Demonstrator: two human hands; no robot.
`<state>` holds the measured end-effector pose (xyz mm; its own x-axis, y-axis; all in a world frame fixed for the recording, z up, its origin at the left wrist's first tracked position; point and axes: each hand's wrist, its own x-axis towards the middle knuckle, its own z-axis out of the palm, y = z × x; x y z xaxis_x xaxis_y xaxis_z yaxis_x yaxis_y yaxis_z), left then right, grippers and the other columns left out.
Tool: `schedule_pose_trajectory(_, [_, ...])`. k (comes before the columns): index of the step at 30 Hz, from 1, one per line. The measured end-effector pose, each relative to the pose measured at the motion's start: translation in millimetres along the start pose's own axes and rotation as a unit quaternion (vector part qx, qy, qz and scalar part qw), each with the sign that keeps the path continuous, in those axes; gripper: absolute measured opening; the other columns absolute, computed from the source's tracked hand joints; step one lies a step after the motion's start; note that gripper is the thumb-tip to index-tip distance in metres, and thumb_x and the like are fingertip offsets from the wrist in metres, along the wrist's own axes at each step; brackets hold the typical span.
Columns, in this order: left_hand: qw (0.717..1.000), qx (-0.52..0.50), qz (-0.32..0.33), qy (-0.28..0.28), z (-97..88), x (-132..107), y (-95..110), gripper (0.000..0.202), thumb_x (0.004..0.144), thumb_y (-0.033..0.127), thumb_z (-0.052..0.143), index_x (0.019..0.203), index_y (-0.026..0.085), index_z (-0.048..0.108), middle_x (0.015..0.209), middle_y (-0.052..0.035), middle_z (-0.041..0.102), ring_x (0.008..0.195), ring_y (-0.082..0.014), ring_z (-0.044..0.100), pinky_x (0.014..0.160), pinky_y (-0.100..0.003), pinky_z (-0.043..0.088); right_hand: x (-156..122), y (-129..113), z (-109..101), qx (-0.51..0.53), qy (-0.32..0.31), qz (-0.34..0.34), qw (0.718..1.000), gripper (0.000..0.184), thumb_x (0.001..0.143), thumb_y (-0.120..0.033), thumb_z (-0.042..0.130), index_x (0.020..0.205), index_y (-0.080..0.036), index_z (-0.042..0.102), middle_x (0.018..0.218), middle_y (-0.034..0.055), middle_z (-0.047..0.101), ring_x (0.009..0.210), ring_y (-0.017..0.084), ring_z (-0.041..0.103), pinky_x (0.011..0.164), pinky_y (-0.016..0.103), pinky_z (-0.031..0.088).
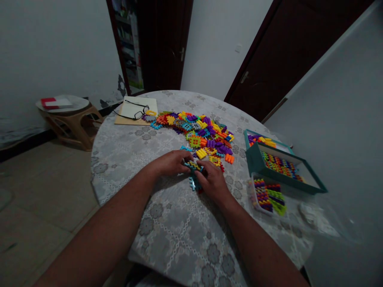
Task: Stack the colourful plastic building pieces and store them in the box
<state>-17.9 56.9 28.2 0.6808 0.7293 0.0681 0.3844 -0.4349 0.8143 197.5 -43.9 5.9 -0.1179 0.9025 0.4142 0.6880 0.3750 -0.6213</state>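
Both of my hands meet at the middle of a round table (167, 227) covered with a grey patterned cloth. My left hand (170, 162) and my right hand (212, 180) are closed together on a small cluster of joined plastic blocks (193, 172), blue and yellow with a red bit showing. Just beyond my fingers lies a wide scatter of loose interlocking blocks (203, 133) in purple, orange, yellow, blue and green.
A teal box (257, 161) holding sorted blocks stands at the right, with a clear tray of blocks (266, 195) in front of it. Glasses (139, 113) rest on a notebook (131, 109) at the far edge. A low stool (73, 119) stands on the floor at the left.
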Motion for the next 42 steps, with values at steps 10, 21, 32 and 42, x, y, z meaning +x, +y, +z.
schedule_pose_trajectory(10, [0.999,0.017,0.037,-0.02,-1.8,1.7,-10.8,0.04,0.079,0.016,0.076,0.119,0.023,0.08,0.104,-0.007,0.075,0.089,-0.0235,0.067,0.089,-0.038,0.051,-3.3,3.8,4.1,0.043,-0.008,-0.019,0.999,0.043,0.099,-0.024,0.066,0.142,-0.023,0.07,0.131,0.0116,0.077,0.117,0.026,0.073,0.106,0.042,0.057])
schedule_pose_trajectory(21, [0.998,0.05,0.009,-0.048,-3.5,0.0,-1.2,0.048,0.082,0.013,0.07,0.129,0.02,0.076,0.112,-0.0095,0.077,0.089,-0.0217,0.066,0.086,-0.036,0.051,0.7,-2.2,2.5,-0.004,0.001,0.005,1.0,0.039,0.101,-0.028,0.067,0.14,-0.021,0.069,0.122,0.0117,0.077,0.104,0.025,0.073,0.098,0.039,0.058])
schedule_pose_trajectory(32, [0.997,0.052,-0.029,-0.051,-9.3,6.2,-3.5,0.045,0.083,0.042,0.07,0.122,0.02,0.07,0.077,0.0002,0.07,0.071,-0.0215,0.063,0.07,-0.032,0.044,39.6,-34.1,-19.7,-0.231,-0.167,0.04,0.958,0.031,0.101,-0.035,0.066,0.126,-0.018,0.074,0.12,0.0123,0.081,0.106,0.028,0.075,0.086,0.035,0.056])
schedule_pose_trajectory(42, [0.998,-0.008,-0.021,-0.054,-8.3,6.3,2.9,0.066,0.087,0.055,0.073,0.143,0.021,0.064,0.102,-0.0082,0.077,0.077,-0.0234,0.067,0.071,-0.035,0.051,42.7,-40.0,-63.9,-0.235,-0.169,0.01,0.957,0.02,0.1,-0.036,0.069,0.117,-0.025,0.07,0.114,0.0052,0.079,0.1,0.023,0.072,0.077,0.03,0.05])
